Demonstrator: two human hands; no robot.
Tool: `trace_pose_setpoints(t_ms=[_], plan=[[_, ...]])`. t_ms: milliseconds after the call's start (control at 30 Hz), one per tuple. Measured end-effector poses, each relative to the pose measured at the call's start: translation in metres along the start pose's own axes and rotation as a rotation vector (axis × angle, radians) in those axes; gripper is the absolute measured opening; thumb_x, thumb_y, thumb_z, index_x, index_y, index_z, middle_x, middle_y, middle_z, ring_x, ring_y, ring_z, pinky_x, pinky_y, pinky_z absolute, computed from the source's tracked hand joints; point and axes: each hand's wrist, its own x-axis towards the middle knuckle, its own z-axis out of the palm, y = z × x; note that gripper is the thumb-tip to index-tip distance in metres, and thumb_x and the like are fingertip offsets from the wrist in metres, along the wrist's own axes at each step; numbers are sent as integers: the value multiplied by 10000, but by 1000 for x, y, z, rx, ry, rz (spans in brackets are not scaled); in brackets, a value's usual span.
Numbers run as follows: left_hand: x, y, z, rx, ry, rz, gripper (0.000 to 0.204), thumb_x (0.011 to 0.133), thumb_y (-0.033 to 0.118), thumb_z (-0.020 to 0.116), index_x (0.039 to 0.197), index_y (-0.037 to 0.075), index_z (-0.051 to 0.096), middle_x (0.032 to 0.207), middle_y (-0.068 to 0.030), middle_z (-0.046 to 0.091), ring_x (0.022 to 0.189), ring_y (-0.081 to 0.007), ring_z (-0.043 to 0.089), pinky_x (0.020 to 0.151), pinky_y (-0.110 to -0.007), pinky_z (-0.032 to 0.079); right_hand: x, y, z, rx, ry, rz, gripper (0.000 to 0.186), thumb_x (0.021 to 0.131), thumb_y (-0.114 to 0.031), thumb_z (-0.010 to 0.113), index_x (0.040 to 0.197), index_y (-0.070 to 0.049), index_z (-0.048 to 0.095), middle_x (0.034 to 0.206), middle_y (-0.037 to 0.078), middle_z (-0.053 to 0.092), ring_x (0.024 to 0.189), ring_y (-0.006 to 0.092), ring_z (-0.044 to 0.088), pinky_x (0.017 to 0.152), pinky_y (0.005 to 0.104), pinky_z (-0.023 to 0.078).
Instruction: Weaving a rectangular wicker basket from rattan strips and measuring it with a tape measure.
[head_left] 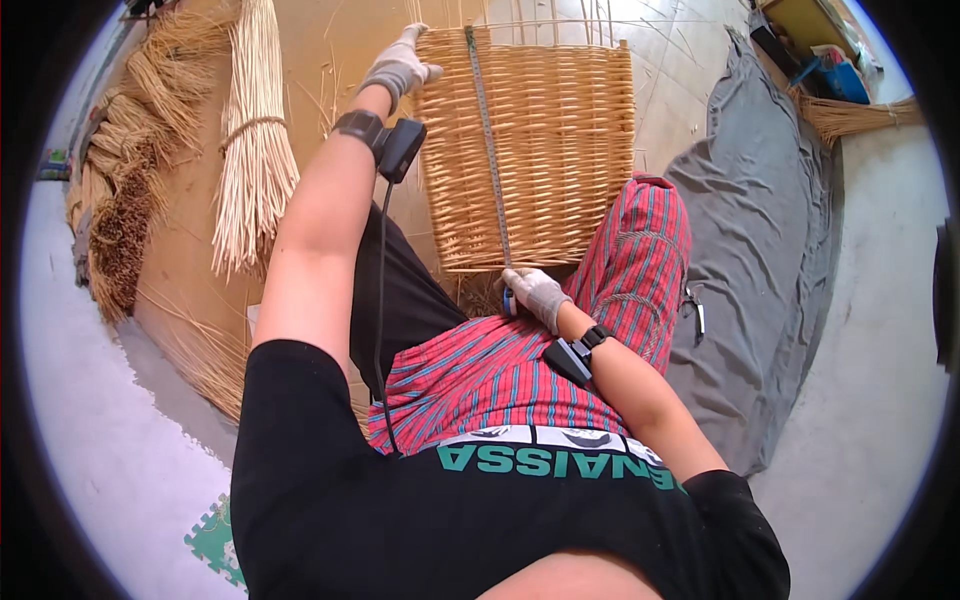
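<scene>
A woven wicker panel (560, 130), honey-coloured, stands or lies in front of me, with bare rods sticking out past its far edge. My left hand (400, 68), in a pale glove, grips the panel's far left corner, its thumb over the side edge. A tape measure (484, 110) is stretched along the panel from the far edge to the near edge. Its blue-edged case (510, 302) is at the near edge, in my gloved right hand (540, 298), whose fingers are closed around it and partly hidden.
To the left lie a tied bundle of pale rods (255, 150) and heaps of darker wicker (130, 190). A grey cloth (750, 250) spreads on the right, with a small metal tool (697, 312) on it. Another wicker bundle (860, 115) lies at the far right.
</scene>
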Motion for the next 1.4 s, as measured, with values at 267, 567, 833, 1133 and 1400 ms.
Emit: trace_pose_setpoints(t_ms=[267,567,833,1133,1400], plan=[[43,-55,11,114,88,-28,847,809,289,816,1531,197,385,1374,-218,608,1262,-400,586,1042,-464,493,11,-14,20,180,-63,64,444,1031,-416,487,1111,-37,704,754,75,688,659,186,644,643,333,509],[50,-17,13,-149,-49,-12,937,720,149,853,1525,92,376,1267,-221,665,1127,-330,663,929,-405,542,32,20,16,195,19,60,405,1064,-352,469,1018,-39,722,763,55,678,617,163,621,639,322,523],[38,-36,11,-137,-7,56,894,723,291,845,1501,177,420,1365,-186,621,1247,-359,596,1060,-395,481,4,-21,7,205,8,-89,455,1036,-435,429,1037,-53,675,595,72,631,562,210,623,632,342,505],[-55,17,-16,-240,14,69,768,786,155,783,1471,201,440,1378,-215,592,1249,-390,585,1063,-425,471,-32,-108,-80,858,312,-521,265,1077,-290,519,1046,-66,658,724,-10,566,614,65,491,546,238,423],[-152,48,-27,-301,148,151,718,764,-14,771,1391,156,465,1281,-199,590,1191,-367,594,1031,-421,476,-43,-90,-119,800,506,-651,207,1048,-174,567,1177,-30,643,748,-21,586,656,50,512,604,224,445]])
